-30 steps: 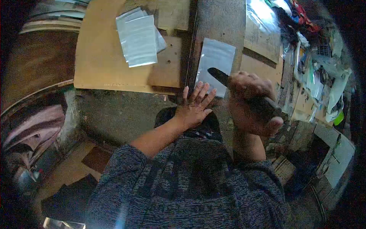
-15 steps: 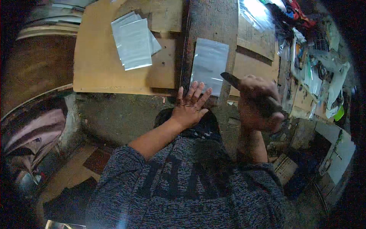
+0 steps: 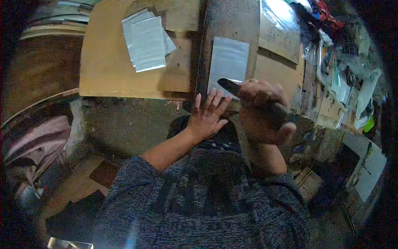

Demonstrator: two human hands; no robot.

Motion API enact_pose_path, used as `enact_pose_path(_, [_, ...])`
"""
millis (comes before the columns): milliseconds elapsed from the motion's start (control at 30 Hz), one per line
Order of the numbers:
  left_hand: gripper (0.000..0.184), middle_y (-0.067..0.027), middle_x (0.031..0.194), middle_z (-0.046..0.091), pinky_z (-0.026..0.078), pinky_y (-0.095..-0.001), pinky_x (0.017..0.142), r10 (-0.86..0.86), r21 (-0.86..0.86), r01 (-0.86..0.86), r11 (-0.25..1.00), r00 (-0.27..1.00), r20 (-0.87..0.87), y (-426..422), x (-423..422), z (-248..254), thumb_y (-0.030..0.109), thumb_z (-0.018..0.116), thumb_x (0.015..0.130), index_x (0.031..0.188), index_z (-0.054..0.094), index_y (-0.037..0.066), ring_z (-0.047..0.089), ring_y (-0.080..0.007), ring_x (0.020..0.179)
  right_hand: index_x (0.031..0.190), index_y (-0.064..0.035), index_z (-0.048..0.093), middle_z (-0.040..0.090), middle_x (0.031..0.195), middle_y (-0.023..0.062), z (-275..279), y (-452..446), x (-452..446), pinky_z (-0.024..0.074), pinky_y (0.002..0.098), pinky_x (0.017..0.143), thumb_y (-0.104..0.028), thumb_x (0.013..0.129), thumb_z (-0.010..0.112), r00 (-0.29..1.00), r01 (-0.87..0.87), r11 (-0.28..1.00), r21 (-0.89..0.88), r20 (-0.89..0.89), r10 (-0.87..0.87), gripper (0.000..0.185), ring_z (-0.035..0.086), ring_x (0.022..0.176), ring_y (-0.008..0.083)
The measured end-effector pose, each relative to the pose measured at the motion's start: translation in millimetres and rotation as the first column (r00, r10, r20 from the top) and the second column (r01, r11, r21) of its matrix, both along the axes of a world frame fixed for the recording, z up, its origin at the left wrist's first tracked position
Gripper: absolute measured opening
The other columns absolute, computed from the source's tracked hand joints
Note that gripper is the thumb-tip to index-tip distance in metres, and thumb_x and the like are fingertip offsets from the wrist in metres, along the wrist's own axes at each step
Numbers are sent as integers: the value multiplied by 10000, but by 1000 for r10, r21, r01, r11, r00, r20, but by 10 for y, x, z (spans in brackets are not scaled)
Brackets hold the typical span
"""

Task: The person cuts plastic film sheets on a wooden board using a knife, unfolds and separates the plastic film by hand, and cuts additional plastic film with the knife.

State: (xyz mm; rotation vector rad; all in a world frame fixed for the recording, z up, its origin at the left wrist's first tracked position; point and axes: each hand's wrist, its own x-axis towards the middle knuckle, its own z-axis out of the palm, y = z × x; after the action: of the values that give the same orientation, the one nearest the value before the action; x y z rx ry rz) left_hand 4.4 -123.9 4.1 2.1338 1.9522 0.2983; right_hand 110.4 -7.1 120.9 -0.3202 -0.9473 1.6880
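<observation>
A pale, translucent rectangular plastic sheet, possibly several layered together, lies on the dark wooden plank. My left hand rests at its near end, fingers spread and fingertips on or against the lower left corner. My right hand is wrapped round the handle of a knife. Its dark blade points left over the near part of the sheet, just above my left fingertips. Whether the blade touches the plastic, I cannot tell. My right fist hides the sheet's lower right corner.
Left of the plank, a fanned pile of similar plastic sheets lies on a light wooden board. More boards and shiny clear plastic are to the right. Cluttered plastic scraps fill the far right. A reddish cloth lies beyond.
My right hand has moved left with the knife, taking the blade from the sheet's right edge to over its near part. My left hand has stayed in place.
</observation>
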Motion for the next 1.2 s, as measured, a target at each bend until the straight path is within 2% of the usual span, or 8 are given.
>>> enact_pose_path(200, [822,-113,1488,199,-6,-539,1092,-34,-49,34,998,999,7,-31,3,-3,534,572,792,1450,235,176,86,-294,1400,1049,-37,540,553,936,145,-271,93,-236,379,435,863,-663,748,556,992,69,997,-46,110,-63,695,501,885,291])
enact_pose_path(267, [826,-112,1490,193,-7,-542,1091,-39,-84,41,996,999,30,-22,-19,7,533,576,789,1450,236,173,78,-297,1401,1021,-25,540,549,925,138,-176,237,-191,373,434,864,-636,753,563,991,-129,991,34,32,128,668,489,861,278])
enact_pose_path(433, [869,-102,1486,207,-1,-543,1087,-1,-20,2,1000,999,36,-2,-7,-52,548,607,749,1450,239,188,101,-279,1400,899,49,525,553,867,167,-77,169,-100,428,389,745,-607,729,615,990,-13,999,52,-140,20,683,517,784,260])
enact_pose_path(533, [867,-98,1486,210,12,-541,1086,1,16,-2,1000,1000,24,2,1,-67,546,607,749,1451,237,196,111,-274,1399,1014,-44,543,512,864,99,-108,222,16,366,413,800,-667,712,595,987,-93,993,77,141,82,694,463,824,258])
enact_pose_path(633, [867,-96,1490,205,11,-539,1087,6,13,-6,1000,1000,14,4,1,-66,546,605,751,1452,234,196,113,-275,1399,1022,-1,534,508,875,108,-84,194,56,359,404,787,-623,739,584,969,-88,995,-50,-237,74,685,453,819,257])
enact_pose_path(700, [857,-95,1496,197,6,-542,1088,4,-9,-4,1000,1000,23,-2,-6,-37,539,607,756,1452,238,202,112,-274,1401,1026,0,537,506,882,100,-152,200,168,357,393,790,-618,736,591,993,-55,996,63,105,48,685,446,815,246])
enact_pose_path(1000, [842,-96,1505,170,1,-557,1088,8,-33,-7,999,999,38,9,30,-46,543,594,773,1455,226,214,89,-276,1407,895,-64,500,452,791,43,20,207,249,346,379,792,-639,718,600,981,109,994,10,161,-109,610,424,768,206])
enact_pose_path(1200, [813,-103,1487,198,-5,-540,1087,11,-43,-9,999,998,61,-15,32,-41,521,586,786,1446,245,192,84,-273,1404,981,48,554,570,934,176,-18,-20,82,407,433,849,-662,719,591,996,-48,994,102,-68,55,757,532,870,291])
